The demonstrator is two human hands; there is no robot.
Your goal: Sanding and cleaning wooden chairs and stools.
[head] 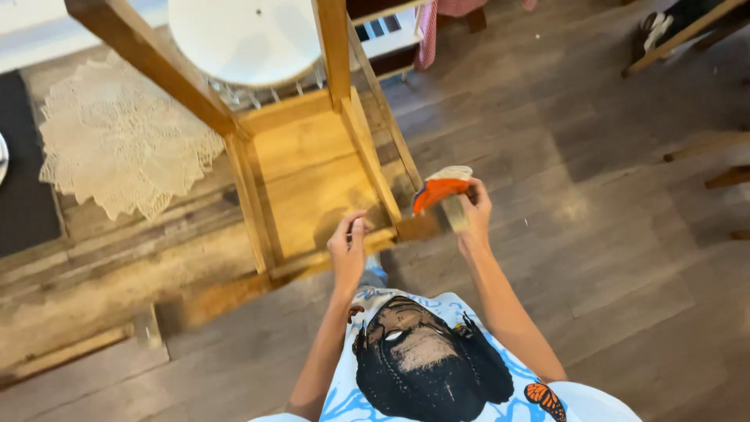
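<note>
Brush (447,197) (orange-wrapped head, pale handle) sits clasped in the right hand (474,215), just off the table's (312,176) near leg; left hand (349,248) curls around nothing beside the lower rail; loose wrapping could slip and smear the floor (609,234).

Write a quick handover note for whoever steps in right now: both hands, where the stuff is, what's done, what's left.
Right hand: raised above the floor, gripping a brush with an orange and pale head, beside the table's near right corner.
Left hand: fingers closed at the near edge of the table's lower shelf; whether it holds anything cannot be told.
Wooden table: stands just ahead, a white round plate on top, a lace mat on the floor to its left.
Done: brush in hand.
Left: brush has not yet touched the wood.
</note>
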